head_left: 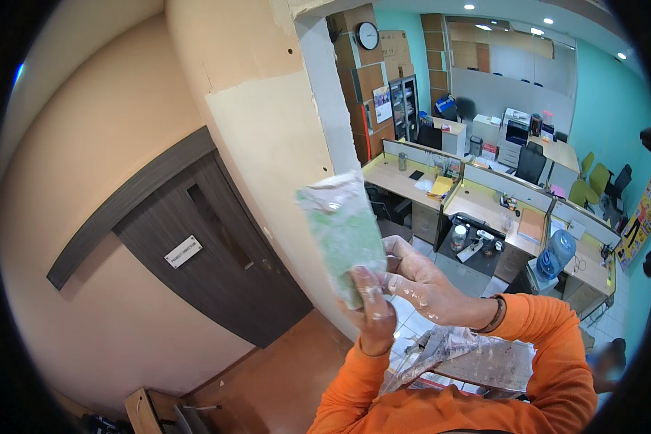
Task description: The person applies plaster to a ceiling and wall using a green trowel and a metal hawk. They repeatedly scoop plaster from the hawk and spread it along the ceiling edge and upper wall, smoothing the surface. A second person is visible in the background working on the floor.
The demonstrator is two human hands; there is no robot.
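Note:
A flat, roughly rectangular green sheet [336, 235] is held up in front of me, with whitish smears across its face and a pale, crumpled-looking top edge. I cannot make out exactly what kind it is. My left hand [374, 311] is closed on its lower end, thumb on the near face. My right hand [430, 289] is closed beside it, with its fingers at the sheet's lower right edge; some fingertips are hidden. White specks cover both hands. Behind the sheet stands a wall corner [260, 137] with a paler patch and a rough, broken edge.
Below my arms is a board [488, 362] splashed with white, with crumpled plastic sheeting [434, 351] on it. A dark door [217, 246] is at left. Partitioned desks [477, 199] and a blue water bottle [557, 254] stand at right. Another person [606, 362] is at lower right.

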